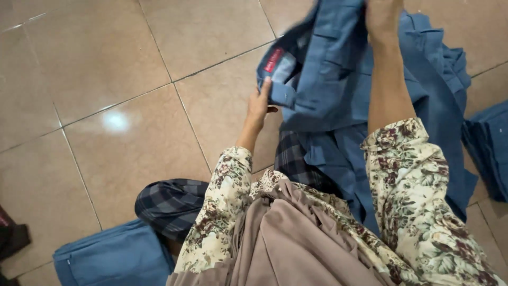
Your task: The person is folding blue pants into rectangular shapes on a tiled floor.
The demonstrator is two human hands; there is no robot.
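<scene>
A blue shirt (338,79) is held above the tiled floor (106,79): its collar is pinched by the left hand (259,103), its upper part gripped by the right hand (382,18).

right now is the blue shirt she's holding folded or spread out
Spread out, not folded. The blue shirt hangs loose and rumpled between the left hand, gripping its collar, and the right hand, draping over the lap.

Right hand's fingertips (382,13) and blue shirt's (338,79) top beyond upper edge
</scene>
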